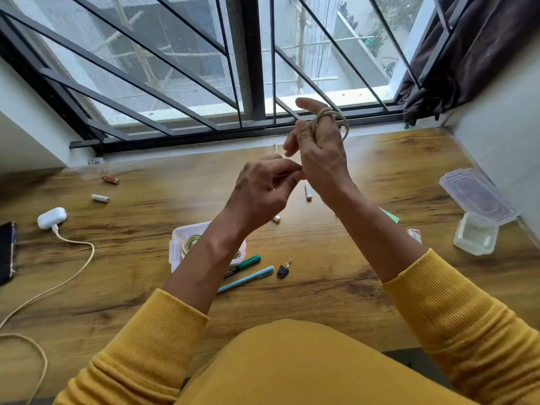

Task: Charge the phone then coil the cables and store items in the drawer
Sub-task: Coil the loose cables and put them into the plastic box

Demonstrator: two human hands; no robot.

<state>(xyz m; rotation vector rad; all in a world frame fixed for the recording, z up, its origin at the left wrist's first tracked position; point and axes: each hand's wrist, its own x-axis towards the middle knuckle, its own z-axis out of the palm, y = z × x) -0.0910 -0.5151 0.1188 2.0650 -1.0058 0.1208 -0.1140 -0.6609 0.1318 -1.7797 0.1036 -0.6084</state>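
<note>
Wood-grain brown desk top [336, 287] under a barred window, person in mustard-yellow sleeves. Large clear rectangular plastic lid [476, 194] lies far right, touching a small clear square plastic tub [474, 236] just in front of it; what's in the tub can't be made out. White rectangular plastic box [178, 244] sits mid-desk, partly hidden by the left forearm, holding one coiled cream cable already. Dark phone [7, 252] at left edge, cut off by the frame. White rounded earbud case [52, 217] left, with a cream cable [73, 273] plugged in and trailing off the near-left edge.

Task thing now: thin beige braided cable [330, 118], wound in loops round the raised right hand [321, 153], up off the desk. Right hand's fingers curl through the loops, keeping them in place. Left hand [263, 191] pinches something thin at the right hand's heel, probably the cable's free end; blurred.

Handling: light, soft, floppy, a bit springy; loops likely unwind if let go. Best pinch across the whole bundle, not one strand.

Small stuff: light-blue pen [248, 279], green marker [248, 262], black key fob [283, 270], scattered AA batteries [100, 197].
</note>
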